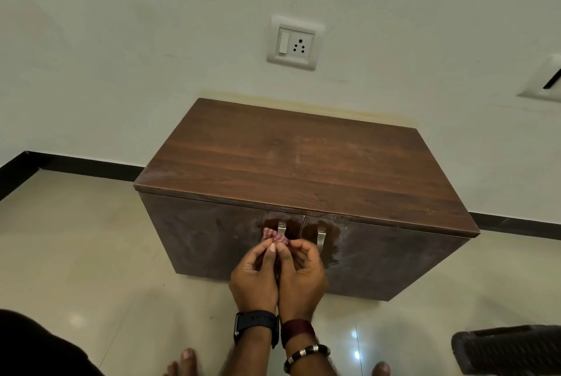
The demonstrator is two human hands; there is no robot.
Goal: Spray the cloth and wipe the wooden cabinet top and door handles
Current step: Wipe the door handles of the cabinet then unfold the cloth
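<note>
You are pinching the cloth (275,237) with both your left hand (254,272) and right hand (303,272), working the left handle (281,230); the right handle (321,239) looks still to come.

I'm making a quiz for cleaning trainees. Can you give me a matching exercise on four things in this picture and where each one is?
Things:
1. red checked cloth
2. white wall socket
3. black wristwatch
4. beaded bracelet

Places:
A. left wrist
B. above the brown wooden cabinet
C. right wrist
D. pinched by both hands at the left metal door handle

Pairs: 1-D, 2-B, 3-A, 4-C
</note>
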